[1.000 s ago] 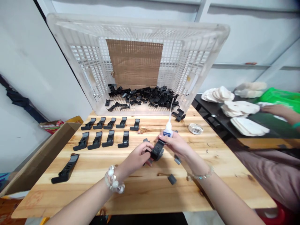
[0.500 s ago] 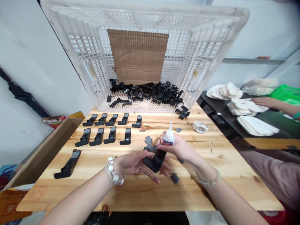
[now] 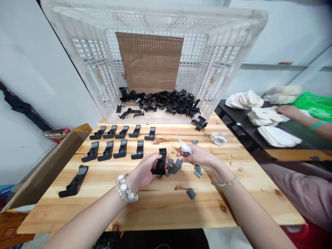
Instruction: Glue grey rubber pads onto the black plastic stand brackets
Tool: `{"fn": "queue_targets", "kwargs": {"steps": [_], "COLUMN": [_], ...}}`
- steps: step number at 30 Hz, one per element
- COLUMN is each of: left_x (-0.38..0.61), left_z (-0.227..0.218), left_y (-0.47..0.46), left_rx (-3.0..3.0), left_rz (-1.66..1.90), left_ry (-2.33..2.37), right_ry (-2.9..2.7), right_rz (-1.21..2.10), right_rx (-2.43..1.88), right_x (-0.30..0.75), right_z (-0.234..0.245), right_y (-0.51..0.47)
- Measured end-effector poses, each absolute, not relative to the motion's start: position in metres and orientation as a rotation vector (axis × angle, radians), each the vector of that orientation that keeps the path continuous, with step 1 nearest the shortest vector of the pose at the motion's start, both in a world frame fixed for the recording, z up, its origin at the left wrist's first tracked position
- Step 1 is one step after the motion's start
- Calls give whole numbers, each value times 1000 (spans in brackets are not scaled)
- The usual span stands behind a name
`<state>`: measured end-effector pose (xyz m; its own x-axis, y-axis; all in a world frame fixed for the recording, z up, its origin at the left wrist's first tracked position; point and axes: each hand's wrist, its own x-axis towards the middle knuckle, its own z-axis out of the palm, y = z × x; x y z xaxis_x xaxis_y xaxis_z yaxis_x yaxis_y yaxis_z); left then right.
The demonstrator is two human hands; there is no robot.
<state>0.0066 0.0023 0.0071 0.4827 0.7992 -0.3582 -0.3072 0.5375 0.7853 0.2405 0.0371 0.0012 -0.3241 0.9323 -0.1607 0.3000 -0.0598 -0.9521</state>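
Observation:
My left hand [image 3: 147, 171] is closed around a black plastic clip [image 3: 162, 162], held a little above the table with its flat arm pointing up. To its right, my right hand [image 3: 198, 155] grips a white glue bottle [image 3: 186, 148], its thin nozzle tilted up and to the left. Between the hands lies a loose pile of small grey pads [image 3: 175, 166]. More pads are scattered nearer to me, one being a dark grey pad [image 3: 191, 193]. Rows of black clips with grey pads [image 3: 120, 149] lie on the left of the table.
A white plastic crate [image 3: 103, 93] on its side at the back holds a heap of black clips [image 3: 178, 103]. A roll of clear tape [image 3: 218, 138] lies at the right. Beyond, a co-worker's hand [image 3: 287, 111] rests by stacked white pieces [image 3: 278, 136] on a dark table.
The black clip has passed from my right hand's side into my left hand's grip, now upright. My right hand has moved right and tipped the glue bottle leftward, uncovering the grey pads.

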Motion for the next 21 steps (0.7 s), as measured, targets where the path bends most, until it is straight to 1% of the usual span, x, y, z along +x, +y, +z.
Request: {"fn": "queue_targets", "kwargs": {"steps": [5,14,17,21], "left_x": [7,14,15,13], "left_z": [9,21,22,22], "left_y": [2,-6,-7,-4], "left_rx": [683,869,917,920], "left_rz": [747,778,821,894], "left_ry": [818,867,904,948], "right_ry": [-1702,-1643,-1660,-1688], "right_rz": [1415,1479,1429,1280], "right_rx": [-1300,-1145,-1146,-1250], "right_x": [237,228,223,218], "right_z": [-8,9,4,-14], "right_y": [38,30,30,33]}}
